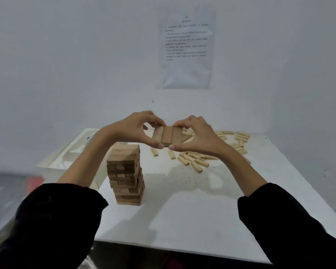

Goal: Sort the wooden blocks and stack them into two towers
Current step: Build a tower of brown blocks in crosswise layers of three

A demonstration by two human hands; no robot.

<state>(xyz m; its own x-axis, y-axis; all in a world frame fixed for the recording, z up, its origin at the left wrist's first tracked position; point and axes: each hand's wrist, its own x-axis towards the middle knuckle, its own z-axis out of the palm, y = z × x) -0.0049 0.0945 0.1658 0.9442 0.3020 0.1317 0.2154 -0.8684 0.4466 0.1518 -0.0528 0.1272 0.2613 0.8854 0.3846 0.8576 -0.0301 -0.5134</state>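
A tall tower of dark wooden blocks (126, 174) stands on the white table (192, 210), left of centre. Above and to the right of its top, both hands hold a row of three dark blocks (167, 135) pressed side by side in the air. My left hand (133, 128) pinches the row's left end between thumb and fingers. On the right end, my right hand (195, 133) pinches the same row. Several pale wooden blocks (196, 162) lie scattered on the table behind and to the right of my hands.
A shallow white tray or lid (66, 154) lies at the table's far left corner. A printed sheet in a plastic sleeve (186, 51) hangs on the white wall behind. The table's front edge runs close to my sleeves.
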